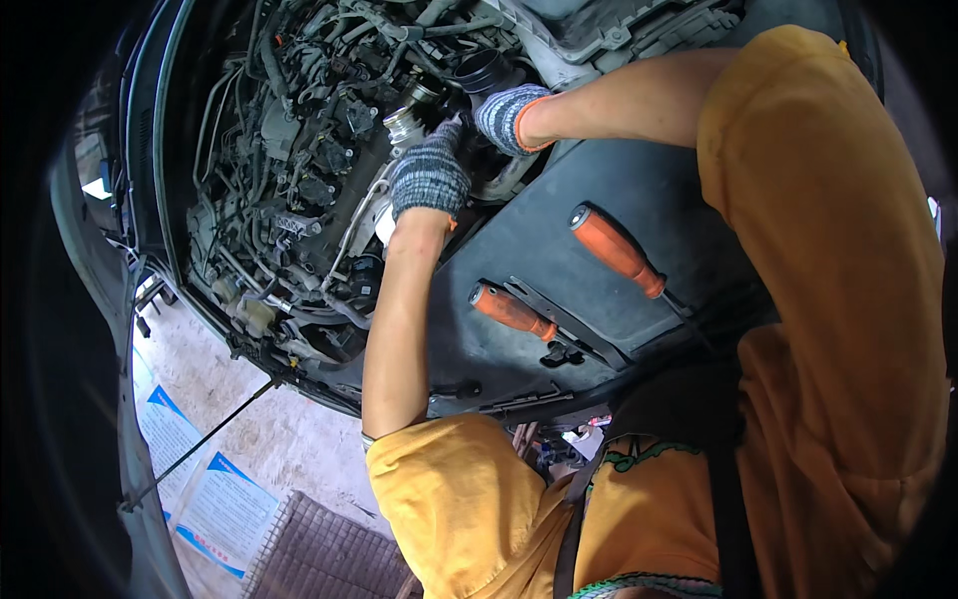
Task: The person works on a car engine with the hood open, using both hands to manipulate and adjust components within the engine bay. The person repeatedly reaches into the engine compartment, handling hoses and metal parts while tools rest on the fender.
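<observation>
Both hands wear grey-and-white striped knit gloves and reach into an open engine bay. My left hand is closed, its fingertips going in among dark parts beside a shiny metal cylindrical part. Close to its right, my right hand is curled, knuckles up, just below a wide black round pipe mouth. What the fingers of either hand hold is hidden behind the gloves and the dark parts between them.
Two orange-handled tools, a nearer one and a larger one, lie on the dark fender cover. A flat black strip lies beside the smaller handle. Hoses and wiring crowd the bay. A thin rod slants at lower left.
</observation>
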Demonstrator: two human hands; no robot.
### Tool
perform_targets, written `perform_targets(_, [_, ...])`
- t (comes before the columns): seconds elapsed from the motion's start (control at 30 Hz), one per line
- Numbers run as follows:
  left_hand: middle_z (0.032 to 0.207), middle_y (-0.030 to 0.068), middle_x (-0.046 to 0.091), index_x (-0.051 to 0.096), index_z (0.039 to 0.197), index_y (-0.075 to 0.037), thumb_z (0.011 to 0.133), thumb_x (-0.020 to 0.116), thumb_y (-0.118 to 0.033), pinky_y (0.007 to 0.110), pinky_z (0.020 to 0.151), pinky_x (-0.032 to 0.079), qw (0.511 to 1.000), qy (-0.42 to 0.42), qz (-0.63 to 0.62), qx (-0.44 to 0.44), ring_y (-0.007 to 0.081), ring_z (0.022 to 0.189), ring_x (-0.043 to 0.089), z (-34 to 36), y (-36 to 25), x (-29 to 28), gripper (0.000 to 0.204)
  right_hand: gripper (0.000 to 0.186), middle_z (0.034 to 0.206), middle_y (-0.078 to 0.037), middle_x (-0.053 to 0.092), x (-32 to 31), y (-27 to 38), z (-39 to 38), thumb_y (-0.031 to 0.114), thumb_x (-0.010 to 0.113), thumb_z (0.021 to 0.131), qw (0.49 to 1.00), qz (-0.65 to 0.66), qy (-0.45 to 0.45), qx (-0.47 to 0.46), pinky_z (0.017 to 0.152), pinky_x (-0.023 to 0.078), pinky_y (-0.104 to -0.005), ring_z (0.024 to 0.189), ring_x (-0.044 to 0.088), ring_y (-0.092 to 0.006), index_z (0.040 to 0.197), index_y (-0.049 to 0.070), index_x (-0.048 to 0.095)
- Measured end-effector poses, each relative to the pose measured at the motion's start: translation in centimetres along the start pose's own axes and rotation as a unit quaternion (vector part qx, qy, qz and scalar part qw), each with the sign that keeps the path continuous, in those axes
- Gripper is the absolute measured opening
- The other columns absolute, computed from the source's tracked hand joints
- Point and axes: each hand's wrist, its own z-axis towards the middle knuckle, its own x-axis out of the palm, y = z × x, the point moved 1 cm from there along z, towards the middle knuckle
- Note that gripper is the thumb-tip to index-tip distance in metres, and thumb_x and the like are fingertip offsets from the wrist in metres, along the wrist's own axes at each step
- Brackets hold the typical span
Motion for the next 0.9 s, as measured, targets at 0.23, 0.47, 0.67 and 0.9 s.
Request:
perform_targets(0.23, [0.105, 0.0216, 0.065, 0.054, 0.123, -0.013, 0.086, 0.053, -0.021, 0.045, 0.084, 0.049, 0.998, 0.047, -0.039, 0.011, 0.0370, 0.098, 0.063, -1.6, -1.6, 1.2, 0.038, 0.021, 0.095, -0.021, 0.067, -0.6, -0.8, -0.4, 0.007, 0.056, 0.079, 0.997, -0.052, 0.029, -0.047, 0.072, 0.054, -0.0427, 0.087, 0.066, -0.0369, 0.094, 0.000, 0.068])
perform_targets(0.47, [0.120, 0.0132, 0.061, 0.055, 0.126, -0.014, 0.087, 0.041, -0.008, 0.043, 0.089, 0.048, 0.994, 0.010, 0.090, 0.062, 0.0324, 0.105, 0.061, -0.3, -1.2, -0.5, 0.042, 0.023, 0.097, -0.021, 0.067, -0.4, -1.0, -0.1, 0.009, 0.056, 0.079, 0.999, -0.029, 0.022, -0.017, 0.073, 0.054, -0.0418, 0.087, 0.066, -0.0374, 0.096, -0.001, 0.068])
perform_targets(0.67, [0.109, 0.0116, 0.065, 0.061, 0.113, -0.014, 0.088, 0.044, -0.011, 0.042, 0.081, 0.050, 0.975, 0.005, 0.172, 0.142, 0.0296, 0.100, 0.063, 1.9, -1.2, -0.8, 0.029, 0.025, 0.099, -0.018, 0.068, -0.4, -0.7, -0.2, 0.013, 0.055, 0.081, 0.999, -0.008, 0.026, 0.024, 0.076, 0.053, -0.0421, 0.090, 0.065, -0.0366, 0.098, 0.002, 0.069])
perform_targets(0.9, [0.100, 0.0105, 0.067, 0.062, 0.107, -0.014, 0.087, 0.046, -0.013, 0.042, 0.080, 0.050, 0.939, -0.017, 0.225, 0.259, 0.0297, 0.096, 0.064, 3.6, -1.1, -1.2, 0.026, 0.030, 0.105, -0.013, 0.068, 0.1, -1.1, 0.0, 0.024, 0.051, 0.086, 0.990, 0.070, -0.012, 0.125, 0.080, 0.052, -0.0419, 0.093, 0.066, -0.0335, 0.101, 0.007, 0.069])
